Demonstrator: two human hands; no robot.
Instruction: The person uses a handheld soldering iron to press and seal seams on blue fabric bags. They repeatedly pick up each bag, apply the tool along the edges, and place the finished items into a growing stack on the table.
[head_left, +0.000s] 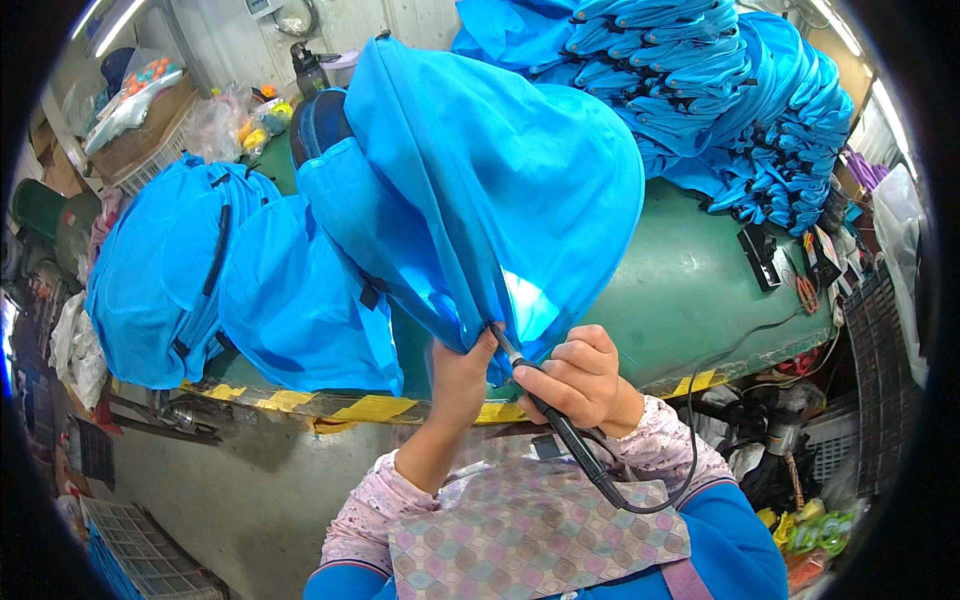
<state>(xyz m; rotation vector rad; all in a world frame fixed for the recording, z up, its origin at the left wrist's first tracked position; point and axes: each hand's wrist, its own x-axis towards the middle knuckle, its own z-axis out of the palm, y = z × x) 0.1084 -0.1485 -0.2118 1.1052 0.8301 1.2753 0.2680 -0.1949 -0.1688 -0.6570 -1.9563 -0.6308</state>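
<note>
A large bright blue fabric hood (560, 160) with a dark seam stands puffed up in front of me. My left hand (465, 375) is closed on its lower edge, the thumb near the seam. In my right hand (580, 380) is a soldering iron (565, 430) with a black handle and a cord at its lower end. Its metal tip points up and left, at the fabric beside my left thumb; whether it touches cannot be made out. A patch of bright light shows on the cloth just above. Further left lie more blue fabric pieces (160, 270) with black trim.
The green table (690, 270) has yellow and black tape (375, 408) along its near edge. Large stacks of blue fabric pieces (660, 80) fill its far right. The cord runs right, toward a black box (760, 255) and scissors (806, 292). A dark bottle (308, 70) stands behind.
</note>
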